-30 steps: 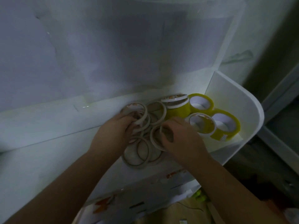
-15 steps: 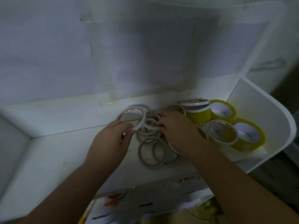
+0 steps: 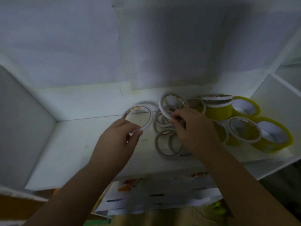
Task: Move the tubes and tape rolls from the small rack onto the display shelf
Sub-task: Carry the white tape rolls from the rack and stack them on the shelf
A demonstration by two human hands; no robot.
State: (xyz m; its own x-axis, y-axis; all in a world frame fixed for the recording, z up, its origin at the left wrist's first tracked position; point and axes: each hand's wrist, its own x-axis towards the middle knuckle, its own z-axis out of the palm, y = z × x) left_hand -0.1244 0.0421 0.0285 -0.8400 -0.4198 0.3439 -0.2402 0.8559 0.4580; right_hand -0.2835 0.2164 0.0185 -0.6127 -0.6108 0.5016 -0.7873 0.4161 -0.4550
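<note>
My left hand (image 3: 116, 142) pinches the near rim of a thin white tape roll (image 3: 150, 117) and holds it tilted above the white display shelf (image 3: 68, 152). My right hand (image 3: 193, 132) grips a second thin white tape roll (image 3: 162, 110), raised on edge over a pile of thin tape rolls (image 3: 164, 142) lying flat on the shelf. Wide yellow tape rolls (image 3: 244, 110) stand to the right of the pile, partly behind my right hand. No tubes can be seen.
The shelf has a white back wall (image 3: 146, 54), a left side panel (image 3: 21, 124) and a right side panel (image 3: 280, 108). Below the shelf's front edge sits a white printed box (image 3: 154, 198). The left half of the shelf floor is bare.
The view has swung left and closer. My left hand has drawn its thin roll leftward away from the pile, and my right hand has lifted another thin roll up on edge.
</note>
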